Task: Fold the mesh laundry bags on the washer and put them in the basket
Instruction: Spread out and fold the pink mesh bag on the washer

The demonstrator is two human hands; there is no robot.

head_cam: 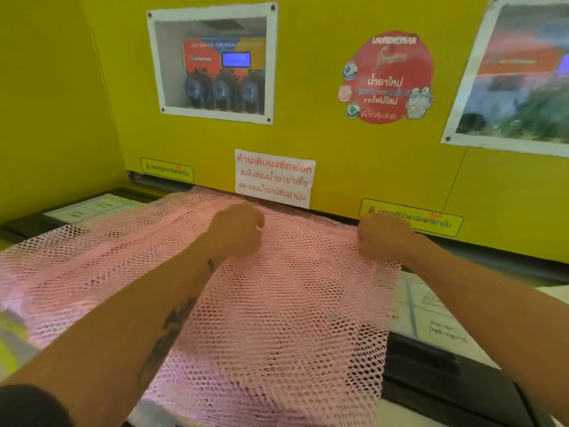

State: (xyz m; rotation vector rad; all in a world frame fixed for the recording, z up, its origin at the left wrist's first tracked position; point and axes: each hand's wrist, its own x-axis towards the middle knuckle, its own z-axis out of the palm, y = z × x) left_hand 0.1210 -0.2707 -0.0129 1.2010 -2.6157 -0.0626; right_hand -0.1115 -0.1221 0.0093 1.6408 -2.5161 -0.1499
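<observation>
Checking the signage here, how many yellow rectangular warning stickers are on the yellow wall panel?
2. One yellow rectangular warning sticker sits low on the left; the other is low on the right, just behind the right hand. More may be outside the view.

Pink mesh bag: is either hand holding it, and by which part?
Both. The left hand and right hand are closed on the pink mesh bag along its far edge, near the yellow wall.
</observation>
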